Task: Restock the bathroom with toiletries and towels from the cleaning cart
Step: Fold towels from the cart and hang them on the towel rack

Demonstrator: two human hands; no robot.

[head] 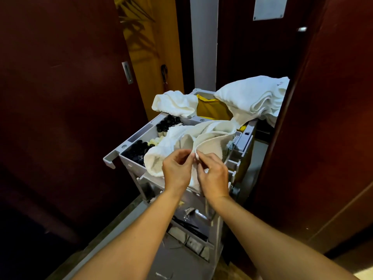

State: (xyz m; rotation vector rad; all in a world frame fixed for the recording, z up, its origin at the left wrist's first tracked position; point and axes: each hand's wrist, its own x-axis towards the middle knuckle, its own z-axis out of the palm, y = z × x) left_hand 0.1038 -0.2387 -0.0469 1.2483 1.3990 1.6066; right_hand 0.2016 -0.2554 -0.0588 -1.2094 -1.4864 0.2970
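Note:
A grey cleaning cart (129, 156) stands in front of me in a narrow doorway. A white towel (207, 138) lies crumpled over its top tray. My left hand (177, 170) and my right hand (214, 174) pinch the towel's near edge together, fingertips almost touching. Small black-capped toiletry bottles (167, 123) fill the tray's left compartments, with more dark bottles (139, 150) nearer me. A stack of folded white towels (256, 98) rests at the cart's far right, and another white towel (175, 104) lies at the far left.
A yellow bag (212, 110) hangs at the cart's far end. Lower cart shelves (191, 225) hold small packets and dark items. Dark wooden panels (60, 98) close in on the left and a dark door (323, 118) on the right. A wooden door (145, 57) stands behind.

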